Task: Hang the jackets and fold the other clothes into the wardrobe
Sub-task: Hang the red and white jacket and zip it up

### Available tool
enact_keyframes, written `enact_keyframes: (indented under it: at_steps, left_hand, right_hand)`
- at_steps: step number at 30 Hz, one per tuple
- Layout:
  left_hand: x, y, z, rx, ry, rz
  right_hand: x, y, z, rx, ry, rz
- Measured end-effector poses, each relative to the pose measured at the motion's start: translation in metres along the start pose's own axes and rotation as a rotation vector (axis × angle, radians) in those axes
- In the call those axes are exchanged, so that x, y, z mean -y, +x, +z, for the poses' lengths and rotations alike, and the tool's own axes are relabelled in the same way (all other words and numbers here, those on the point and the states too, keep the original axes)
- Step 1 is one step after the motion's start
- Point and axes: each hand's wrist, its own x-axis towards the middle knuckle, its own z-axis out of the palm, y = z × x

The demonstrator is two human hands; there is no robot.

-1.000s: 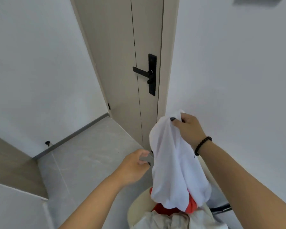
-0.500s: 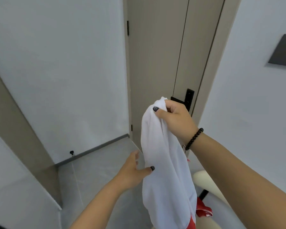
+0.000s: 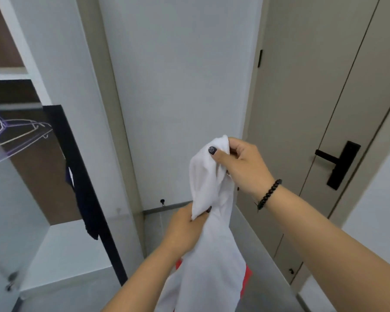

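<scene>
Right hand: pinching the white garment's top edge, thumb over the fold.
Left hand: fingers curled round a lower fold, at seven o'clock from the right.
Garment: dangling mid-frame, red trim at the hem.
Tip: slide the hands apart along the edge, find the shoulders.
Hangers: nine o'clock, wardrobe open.

Head view, seemingly close, facing down-forward
</scene>
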Motion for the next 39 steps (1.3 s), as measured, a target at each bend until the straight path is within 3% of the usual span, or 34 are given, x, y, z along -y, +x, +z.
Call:
enact_keyframes:
  at_steps: [3,6,10,13,15,19,27,35,39]
  left_hand:
    - [0.003,-0.007,-0.033,-0.087,-0.077,-0.023]
    - [0.007,-0.02,-0.063,-0.231,-0.173,-0.048]
    - [0.006,-0.036,-0.089,-0.375,-0.3,-0.07]
    - [0.0,-0.044,-0.09,-0.434,-0.374,-0.068]
    - [-0.003,-0.052,-0.087,-0.487,-0.376,-0.061]
    - [-0.003,-0.084,-0.094,-0.527,-0.342,-0.08]
    - [0.036,-0.172,-0.095,-0.409,-0.468,-0.337]
    - [0.08,-0.243,-0.108,-0.475,-0.403,-0.554]
    - [0.094,-0.253,-0.132,-0.455,-0.375,-0.57]
  right_hand:
    - [-0.014,-0.01,0.017,0.034,0.032,0.052]
    - [-0.037,-0.033,0.038,0.222,0.026,0.16]
    - [-0.073,-0.072,0.077,0.511,-0.158,0.36]
    - [-0.089,-0.096,0.119,0.669,-0.195,0.31]
    - [-0.097,-0.103,0.14,0.629,-0.134,0.267]
    - [-0.101,-0.106,0.151,0.376,-0.024,0.297]
    - [-0.081,-0.12,0.156,0.356,0.167,0.37]
    - [-0.031,-0.112,0.183,0.227,0.555,0.769]
    - [-0.001,-0.11,0.206,0.245,0.605,0.587]
